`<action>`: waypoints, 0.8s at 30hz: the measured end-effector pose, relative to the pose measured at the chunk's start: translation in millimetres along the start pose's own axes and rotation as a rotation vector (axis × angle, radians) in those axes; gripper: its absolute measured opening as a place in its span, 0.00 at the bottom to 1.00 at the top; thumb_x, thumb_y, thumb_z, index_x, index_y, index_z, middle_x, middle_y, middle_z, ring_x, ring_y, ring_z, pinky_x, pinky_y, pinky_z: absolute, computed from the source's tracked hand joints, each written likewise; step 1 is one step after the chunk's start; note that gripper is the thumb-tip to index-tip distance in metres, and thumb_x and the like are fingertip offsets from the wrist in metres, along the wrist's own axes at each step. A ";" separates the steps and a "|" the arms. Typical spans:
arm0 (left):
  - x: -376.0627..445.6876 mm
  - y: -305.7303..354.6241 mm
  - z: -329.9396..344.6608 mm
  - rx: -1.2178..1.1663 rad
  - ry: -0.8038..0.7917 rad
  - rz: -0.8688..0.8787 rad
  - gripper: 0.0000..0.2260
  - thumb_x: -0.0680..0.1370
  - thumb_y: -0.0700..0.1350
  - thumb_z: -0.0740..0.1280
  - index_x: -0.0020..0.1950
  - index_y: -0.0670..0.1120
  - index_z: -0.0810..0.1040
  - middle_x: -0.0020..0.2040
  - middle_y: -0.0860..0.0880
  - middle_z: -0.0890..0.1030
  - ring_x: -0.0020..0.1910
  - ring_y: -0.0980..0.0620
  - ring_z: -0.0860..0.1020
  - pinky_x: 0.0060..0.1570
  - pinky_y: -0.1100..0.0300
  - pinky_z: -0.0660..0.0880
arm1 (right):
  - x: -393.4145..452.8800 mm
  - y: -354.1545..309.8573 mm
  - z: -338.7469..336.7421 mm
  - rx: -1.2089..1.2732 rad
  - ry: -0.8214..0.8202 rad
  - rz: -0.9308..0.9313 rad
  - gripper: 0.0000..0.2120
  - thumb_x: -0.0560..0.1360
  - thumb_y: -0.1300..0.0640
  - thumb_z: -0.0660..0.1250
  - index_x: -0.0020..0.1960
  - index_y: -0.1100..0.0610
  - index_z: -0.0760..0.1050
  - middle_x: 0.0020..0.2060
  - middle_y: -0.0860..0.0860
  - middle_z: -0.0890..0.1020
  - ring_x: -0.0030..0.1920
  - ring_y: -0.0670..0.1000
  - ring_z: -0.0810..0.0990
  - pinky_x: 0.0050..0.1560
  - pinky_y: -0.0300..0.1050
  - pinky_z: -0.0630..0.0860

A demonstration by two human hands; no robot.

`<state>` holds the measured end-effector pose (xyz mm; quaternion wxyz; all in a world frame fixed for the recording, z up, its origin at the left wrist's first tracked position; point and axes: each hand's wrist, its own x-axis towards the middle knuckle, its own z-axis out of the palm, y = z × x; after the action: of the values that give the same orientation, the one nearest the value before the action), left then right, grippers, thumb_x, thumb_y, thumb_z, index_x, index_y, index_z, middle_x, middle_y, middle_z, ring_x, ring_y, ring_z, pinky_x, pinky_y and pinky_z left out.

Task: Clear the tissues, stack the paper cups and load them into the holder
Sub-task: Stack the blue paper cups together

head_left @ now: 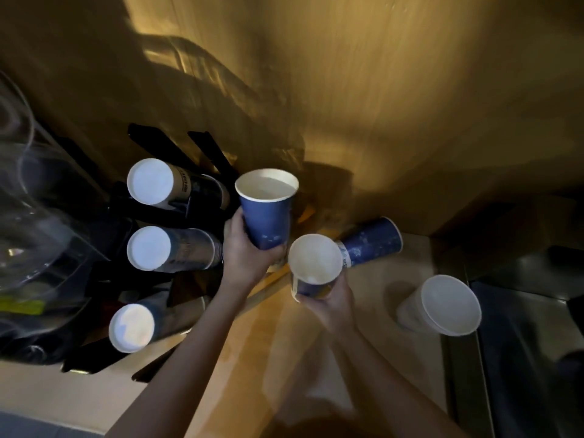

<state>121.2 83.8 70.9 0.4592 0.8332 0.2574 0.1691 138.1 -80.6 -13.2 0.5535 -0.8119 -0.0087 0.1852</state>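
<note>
Honestly we can't read much here. The top cup stack [177, 184] in the holder, around 10 o'clock from the middle, has a beige band with dark lettering, too blurry to make out. The lying blue cup [373, 241], at 3 o'clock, has a pale strip with print, also unreadable for us.

A pale wooden surface [284, 358] fills the lower middle of the frame. A wood-panelled wall [379, 90] rises across the top. Clear plastic containers [28, 235], blurred, crowd the left edge. A dark metal panel [521, 343] runs down the right side.
</note>
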 end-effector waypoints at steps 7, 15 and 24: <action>-31.3 36.6 -21.9 -0.205 0.098 0.118 0.39 0.58 0.44 0.81 0.64 0.44 0.65 0.60 0.51 0.72 0.61 0.56 0.70 0.52 0.79 0.70 | -0.2 1.9 2.6 -0.203 0.003 -0.053 0.39 0.60 0.57 0.78 0.67 0.56 0.65 0.59 0.53 0.78 0.60 0.51 0.75 0.55 0.36 0.66; -54.0 20.2 14.1 -0.063 -0.146 0.131 0.43 0.58 0.44 0.79 0.68 0.42 0.63 0.65 0.46 0.72 0.64 0.51 0.71 0.58 0.63 0.73 | -1.7 -3.6 1.8 -0.166 -0.002 -0.102 0.37 0.60 0.59 0.77 0.66 0.54 0.66 0.57 0.51 0.79 0.56 0.46 0.75 0.44 0.21 0.64; -60.5 7.2 27.1 -0.080 -0.255 0.026 0.56 0.58 0.47 0.81 0.75 0.47 0.46 0.71 0.53 0.63 0.68 0.59 0.62 0.63 0.64 0.61 | -5.3 -21.6 -3.5 0.529 -0.054 0.199 0.10 0.76 0.59 0.64 0.57 0.56 0.73 0.47 0.52 0.80 0.48 0.51 0.80 0.39 0.45 0.82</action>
<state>88.2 26.9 60.2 0.5190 0.8322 0.1793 0.0775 138.4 -76.5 8.9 0.7248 -0.6310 0.1050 0.2559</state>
